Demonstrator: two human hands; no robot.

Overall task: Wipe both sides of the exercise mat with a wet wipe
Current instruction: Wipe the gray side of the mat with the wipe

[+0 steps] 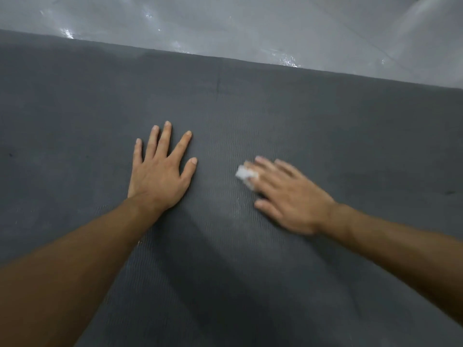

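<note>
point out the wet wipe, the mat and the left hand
wet wipe [243, 173], head view, white bunched end
mat [325, 126], head view, bare surface
left hand [157, 175], head view, back of hand

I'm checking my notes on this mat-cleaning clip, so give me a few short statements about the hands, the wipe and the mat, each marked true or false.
1. The left hand lies flat on the mat with its fingers spread. True.
2. The wet wipe is under the left hand. False: it sits at the fingers of the right hand, and the left hand touches only the mat.
3. The right hand looks blurred, while the left hand is sharp. True.
4. The mat is rolled up. False: it lies spread out flat.
5. A shiny grey floor shows beyond the mat's far edge. True.
</note>
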